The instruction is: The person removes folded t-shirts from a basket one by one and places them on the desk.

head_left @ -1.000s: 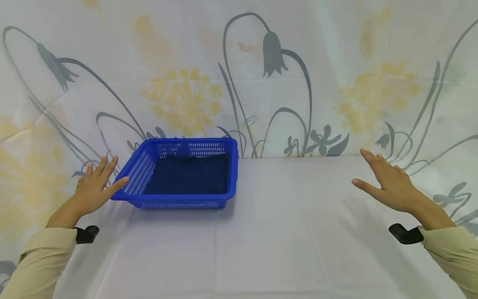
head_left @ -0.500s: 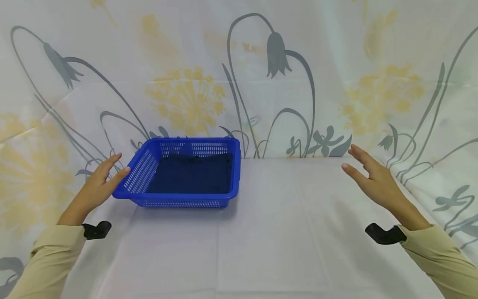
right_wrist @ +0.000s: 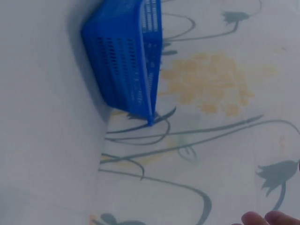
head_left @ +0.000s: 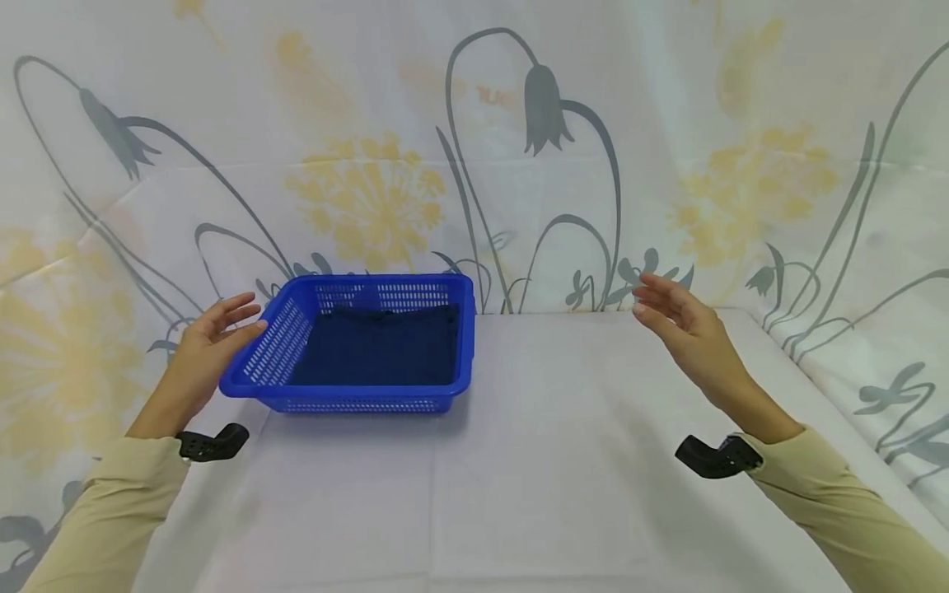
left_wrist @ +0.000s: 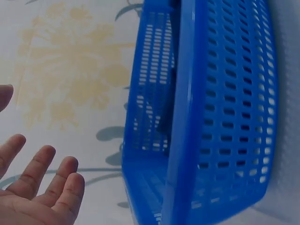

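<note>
A blue plastic basket with slotted walls stands left of centre on the white-covered table. Dark navy folded cloth lies on its bottom. At the basket's left end my left hand hovers with loosely bent fingers, holding nothing; in the left wrist view the hand shows apart from the basket wall. Over the right part of the table, my right hand hangs in the air, relaxed and holding nothing. Only its fingertips enter the right wrist view, well away from the basket.
The white tabletop stretches in front and to the right of the basket. Behind it rises a white curtain printed with grey and yellow flowers. Each wrist carries a black camera mount.
My right hand has moved left toward the basket, its fingers bending a little. The left hand has shifted slightly right, closer to the basket's end. Basket and cloth stay where they were.
</note>
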The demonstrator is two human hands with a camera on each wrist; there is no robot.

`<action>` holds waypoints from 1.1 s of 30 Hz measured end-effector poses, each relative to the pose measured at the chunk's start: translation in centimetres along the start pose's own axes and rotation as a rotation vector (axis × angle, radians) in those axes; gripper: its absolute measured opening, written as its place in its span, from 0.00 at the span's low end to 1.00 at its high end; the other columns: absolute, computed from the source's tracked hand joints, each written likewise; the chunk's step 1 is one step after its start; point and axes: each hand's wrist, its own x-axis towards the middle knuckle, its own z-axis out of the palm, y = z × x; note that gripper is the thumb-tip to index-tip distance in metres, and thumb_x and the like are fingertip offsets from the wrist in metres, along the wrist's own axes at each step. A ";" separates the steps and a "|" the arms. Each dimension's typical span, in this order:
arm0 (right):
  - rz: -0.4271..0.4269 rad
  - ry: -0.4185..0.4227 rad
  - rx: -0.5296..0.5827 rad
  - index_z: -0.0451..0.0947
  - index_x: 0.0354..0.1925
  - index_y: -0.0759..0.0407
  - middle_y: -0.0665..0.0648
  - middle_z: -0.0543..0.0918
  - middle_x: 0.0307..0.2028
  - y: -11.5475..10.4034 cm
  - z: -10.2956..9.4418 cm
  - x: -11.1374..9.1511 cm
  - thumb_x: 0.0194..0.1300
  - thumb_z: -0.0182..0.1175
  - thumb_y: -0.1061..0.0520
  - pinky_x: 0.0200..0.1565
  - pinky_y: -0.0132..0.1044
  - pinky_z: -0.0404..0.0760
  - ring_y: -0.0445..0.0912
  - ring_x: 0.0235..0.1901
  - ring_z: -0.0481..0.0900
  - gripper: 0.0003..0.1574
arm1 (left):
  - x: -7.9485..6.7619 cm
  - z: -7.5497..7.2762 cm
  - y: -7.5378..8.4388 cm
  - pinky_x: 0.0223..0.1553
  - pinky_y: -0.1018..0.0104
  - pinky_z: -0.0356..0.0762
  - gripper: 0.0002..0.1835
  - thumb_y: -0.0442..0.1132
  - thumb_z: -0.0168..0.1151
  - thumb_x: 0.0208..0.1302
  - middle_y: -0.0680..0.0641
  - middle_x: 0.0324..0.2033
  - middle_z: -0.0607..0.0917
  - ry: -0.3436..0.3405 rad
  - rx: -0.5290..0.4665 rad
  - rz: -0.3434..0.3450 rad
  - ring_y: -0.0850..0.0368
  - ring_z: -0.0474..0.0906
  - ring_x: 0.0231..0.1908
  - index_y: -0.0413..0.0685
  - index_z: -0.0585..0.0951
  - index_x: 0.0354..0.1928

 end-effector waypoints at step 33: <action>0.142 -0.062 0.429 0.64 0.66 0.64 0.64 0.73 0.57 -4.0 9.0 4.2 0.70 0.56 0.56 0.59 0.47 0.67 0.50 0.55 0.73 0.30 | 1.9 0.8 -0.3 0.41 0.74 0.72 0.10 0.41 0.60 0.69 0.64 0.39 0.80 -0.049 -0.347 -0.196 0.66 0.74 0.41 0.66 0.74 0.48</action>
